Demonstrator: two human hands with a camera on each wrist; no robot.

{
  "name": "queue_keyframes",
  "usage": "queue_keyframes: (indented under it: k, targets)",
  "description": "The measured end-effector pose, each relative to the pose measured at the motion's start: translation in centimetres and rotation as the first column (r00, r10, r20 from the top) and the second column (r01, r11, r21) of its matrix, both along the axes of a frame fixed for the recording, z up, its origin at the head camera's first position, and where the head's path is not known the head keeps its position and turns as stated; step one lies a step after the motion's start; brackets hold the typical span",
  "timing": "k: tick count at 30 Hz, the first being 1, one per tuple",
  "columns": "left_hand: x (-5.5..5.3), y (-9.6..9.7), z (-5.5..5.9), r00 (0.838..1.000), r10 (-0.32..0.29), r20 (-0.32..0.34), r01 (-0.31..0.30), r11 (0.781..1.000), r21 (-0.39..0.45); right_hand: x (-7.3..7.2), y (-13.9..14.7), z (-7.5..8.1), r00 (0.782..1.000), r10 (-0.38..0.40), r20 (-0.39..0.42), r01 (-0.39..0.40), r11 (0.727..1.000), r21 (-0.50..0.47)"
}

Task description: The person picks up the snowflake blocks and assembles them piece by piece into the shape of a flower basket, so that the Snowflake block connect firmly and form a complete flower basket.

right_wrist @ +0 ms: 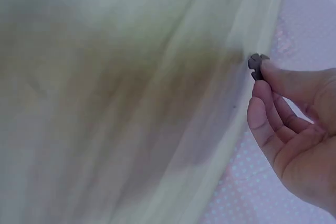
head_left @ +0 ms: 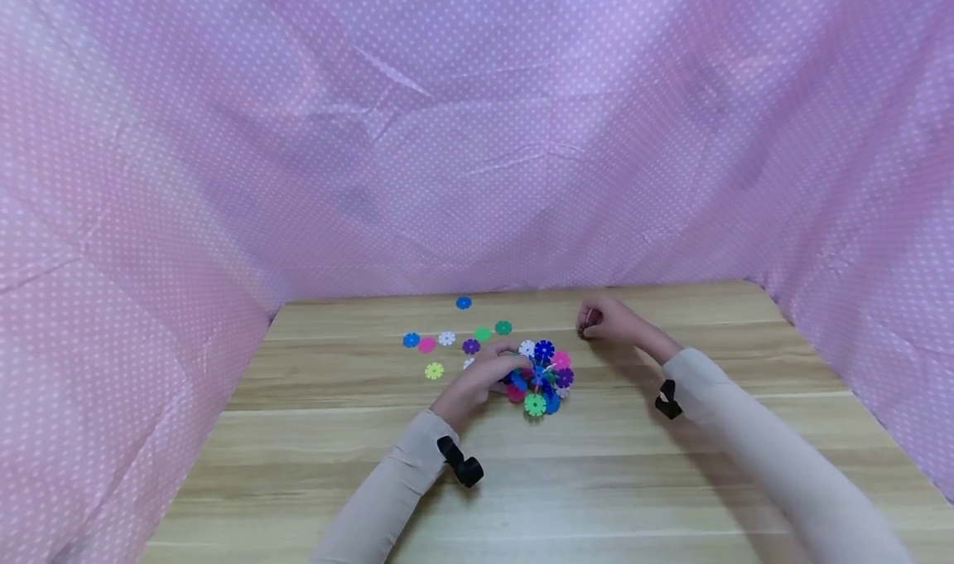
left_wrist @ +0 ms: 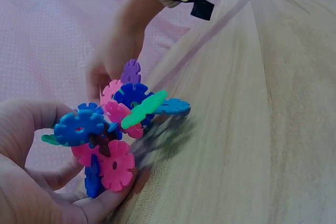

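The left hand point(head_left: 480, 375) curls its fingers around a cluster of joined, notched discs point(head_left: 542, 373) over the wooden table point(head_left: 581, 473); the right hand point(head_left: 620, 322), apart from it, pinches one dark notched disc point(right_wrist: 255, 62) with the thumb

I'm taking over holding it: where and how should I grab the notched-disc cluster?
Pinch the notched-disc cluster near its core, probably from its right: the left hand holds its left side, and the outer discs jut at angles, so may twist.
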State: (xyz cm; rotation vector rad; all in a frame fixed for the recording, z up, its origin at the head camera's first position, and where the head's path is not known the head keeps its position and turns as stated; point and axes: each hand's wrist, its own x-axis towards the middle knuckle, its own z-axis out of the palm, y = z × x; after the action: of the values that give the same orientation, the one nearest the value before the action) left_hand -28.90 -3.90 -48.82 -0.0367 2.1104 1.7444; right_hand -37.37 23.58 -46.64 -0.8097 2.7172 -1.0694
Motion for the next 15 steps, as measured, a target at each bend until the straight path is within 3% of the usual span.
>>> queue_keyframes:
  k: [3,5,10,15]
  targets:
    - [0.1,0.0,0.1,1.000,0.000,-0.010,0.000,1.000,0.001,1.3,0.4,0.6,0.998,-0.049,-0.047,0.047,0.998,-0.048]
    - [0.2,0.0,0.2,1.000,0.005,-0.008,-0.005,1.000,0.002,2.6,0.4,1.4,0.996,-0.079,-0.036,0.075,0.992,-0.104]
    - [0.5,0.2,0.0,1.000,0.013,-0.005,-0.013,1.000,0.018,6.6,-0.3,2.8,0.988,-0.101,0.113,0.127,0.959,-0.254]
    - [1.0,0.4,0.0,0.999,0.037,0.014,-0.038,0.998,0.040,10.0,-1.5,2.5,0.978,-0.054,0.203,0.117,0.942,-0.313]
